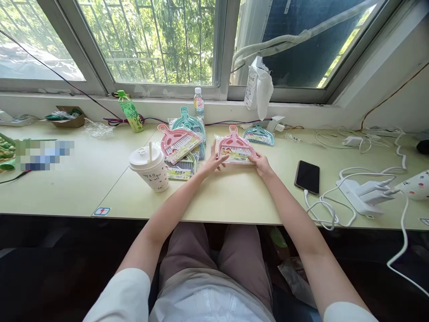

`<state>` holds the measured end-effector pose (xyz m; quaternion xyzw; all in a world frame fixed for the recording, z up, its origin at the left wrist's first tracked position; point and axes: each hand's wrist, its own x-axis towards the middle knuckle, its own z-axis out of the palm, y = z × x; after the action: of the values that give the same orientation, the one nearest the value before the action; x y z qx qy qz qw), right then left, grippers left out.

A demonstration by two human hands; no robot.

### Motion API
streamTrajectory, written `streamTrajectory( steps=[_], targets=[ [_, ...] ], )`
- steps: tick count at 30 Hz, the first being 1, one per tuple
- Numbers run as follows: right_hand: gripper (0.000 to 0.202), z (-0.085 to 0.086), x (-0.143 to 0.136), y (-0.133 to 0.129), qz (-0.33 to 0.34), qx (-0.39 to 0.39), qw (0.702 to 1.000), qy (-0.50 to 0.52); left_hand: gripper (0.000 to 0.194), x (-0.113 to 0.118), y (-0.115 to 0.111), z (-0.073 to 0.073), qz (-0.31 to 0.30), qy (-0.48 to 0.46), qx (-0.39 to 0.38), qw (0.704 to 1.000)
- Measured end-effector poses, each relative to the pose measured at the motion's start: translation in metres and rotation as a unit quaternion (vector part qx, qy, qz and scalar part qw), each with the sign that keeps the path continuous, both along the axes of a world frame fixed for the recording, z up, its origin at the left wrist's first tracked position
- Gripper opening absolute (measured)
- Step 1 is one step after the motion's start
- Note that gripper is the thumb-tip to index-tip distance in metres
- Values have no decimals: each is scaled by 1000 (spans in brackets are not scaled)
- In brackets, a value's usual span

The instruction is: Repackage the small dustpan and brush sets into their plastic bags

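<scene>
So the pink dustpan-and-brush set (236,145) was lying on the desk (228,197) right in front of the person, in its clear wrapper with the printed card along the bottom, and both hands were on it. As far as I could see, that one was mid-handling, nothing out of the bag, though I couldn't tell if the wrapper was sealed. The other packs had no hands on them: a messy pile of wrapped sets (176,139) sat just left, a pink one on top, and a teal set (258,135) was on its own behind and to the right. Pose-wise, both arms reached forward over the desk edge and angled inward. The right hand (263,164) pinched the pack's lower right corner, thumb on the front. The left hand (212,163) was at the left edge with its fingers spread, and I honestly couldn't tell if it was gripping or only steadying
</scene>
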<state>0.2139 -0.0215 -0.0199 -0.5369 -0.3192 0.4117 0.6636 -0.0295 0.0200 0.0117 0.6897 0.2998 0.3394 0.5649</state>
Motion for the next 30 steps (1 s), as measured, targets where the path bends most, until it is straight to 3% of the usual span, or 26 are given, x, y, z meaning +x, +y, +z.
streamTrajectory(
  steps=[3,6,9,16,21,22,26,28,30],
  targets=[
    [41,-1,3,1,-21,0,1000,7,78,2,-2,0,-21,28,125,992],
    [40,-3,2,3,-25,9,1000,13,51,4,1,-7,41,82,192,977],
    [39,-6,0,6,-25,10,1000,8,30,5,4,-13,77,85,161,980],
    [44,-9,0,7,-11,2,1000,5,33,7,10,-14,74,17,42,996],
    [48,-9,-4,6,3,8,1000,-16,26,11,6,-15,118,-5,7,993],
    [50,-9,-5,5,3,7,1000,-22,29,11,4,-15,129,-20,-3,991],
    [57,-10,-6,5,10,-5,999,-52,75,9,7,-17,169,-63,-52,982],
    [59,-11,-7,5,20,-10,998,-65,74,6,14,-18,180,-46,-54,981],
    [60,-10,-9,4,33,-18,996,-76,59,3,22,-20,182,-23,-37,982]
  ],
)
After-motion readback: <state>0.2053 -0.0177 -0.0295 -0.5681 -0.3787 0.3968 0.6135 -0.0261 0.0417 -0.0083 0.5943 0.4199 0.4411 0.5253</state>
